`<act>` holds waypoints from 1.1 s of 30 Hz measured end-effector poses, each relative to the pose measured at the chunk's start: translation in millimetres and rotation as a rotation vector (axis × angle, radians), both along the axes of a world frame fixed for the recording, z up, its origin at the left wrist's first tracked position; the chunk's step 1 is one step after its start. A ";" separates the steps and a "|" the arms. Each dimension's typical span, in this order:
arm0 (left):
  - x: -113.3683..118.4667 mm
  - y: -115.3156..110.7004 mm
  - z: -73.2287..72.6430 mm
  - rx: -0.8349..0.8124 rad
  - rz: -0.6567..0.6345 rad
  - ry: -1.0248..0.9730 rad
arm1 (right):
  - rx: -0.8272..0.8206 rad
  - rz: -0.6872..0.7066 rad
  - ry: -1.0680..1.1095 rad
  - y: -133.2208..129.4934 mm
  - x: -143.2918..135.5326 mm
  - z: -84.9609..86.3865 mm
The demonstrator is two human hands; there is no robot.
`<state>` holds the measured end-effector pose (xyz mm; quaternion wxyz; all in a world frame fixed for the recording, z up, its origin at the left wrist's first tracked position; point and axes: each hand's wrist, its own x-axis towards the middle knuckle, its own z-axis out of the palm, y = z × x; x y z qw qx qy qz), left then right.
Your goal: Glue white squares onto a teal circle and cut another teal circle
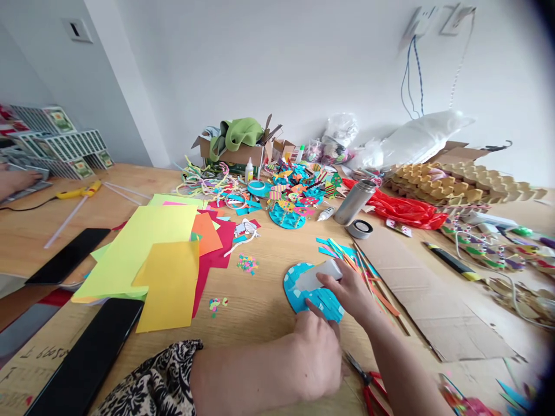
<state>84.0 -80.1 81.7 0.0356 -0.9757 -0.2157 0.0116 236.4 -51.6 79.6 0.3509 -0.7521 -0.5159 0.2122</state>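
A round blue disc (291, 289) with pale patches on it lies on the wooden table in front of me. My left hand (318, 346) is at its near edge, one finger stretched over the blue surface and the others curled; the thumb is hidden. Between the thumb and fingers of my right hand (349, 289) is a flat whitish piece (314, 277), held over the disc; its exact kind is unclear. Red-handled pliers (367, 378) lie just under my right forearm. Coloured paper strips (347, 254) are behind my right hand.
Coloured paper sheets (143, 242) and two black phones, one of them here (93, 358), lie left. Behind stand decorated blue pieces (295, 190), a metal flask (355, 201) and a tape roll (359, 229). Cardboard (416, 289) and a cutter knife (453, 261) lie right. Another person's hand (17, 180) shows far left.
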 end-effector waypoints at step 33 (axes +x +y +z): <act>0.0 0.9 4.1 -0.002 -0.005 0.090 | 0.103 -0.227 0.191 -36.4 41.7 -4.0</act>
